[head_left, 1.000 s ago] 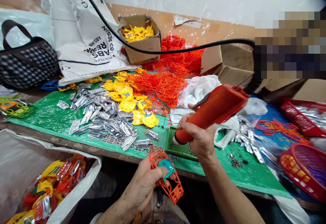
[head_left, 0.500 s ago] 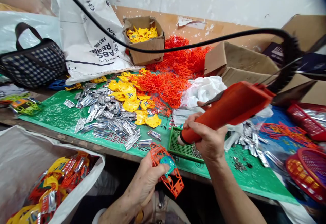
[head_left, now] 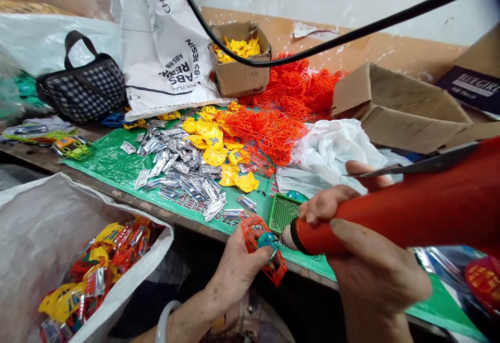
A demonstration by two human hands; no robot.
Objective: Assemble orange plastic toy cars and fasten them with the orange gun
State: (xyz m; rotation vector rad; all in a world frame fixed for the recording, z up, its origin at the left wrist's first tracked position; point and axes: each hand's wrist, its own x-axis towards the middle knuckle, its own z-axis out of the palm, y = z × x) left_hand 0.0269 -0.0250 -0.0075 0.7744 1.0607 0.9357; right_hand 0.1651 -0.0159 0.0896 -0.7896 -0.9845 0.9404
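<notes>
Your left hand [head_left: 238,259] grips one orange lattice frame [head_left: 278,274], thumb on its one teal piece [head_left: 267,239], at the near edge of the bench [head_left: 42,156]. Your right hand [head_left: 367,259] is closed around one red power screwdriver [head_left: 410,207], tip at the teal piece; contact is hard to tell. This looks like the fastening step, calling for a steady frame and an aligned tip. Just beyond sits one green basket [head_left: 287,201]; left, silver parts [head_left: 183,168] and yellow parts [head_left: 214,156] lie too heaped to count.
</notes>
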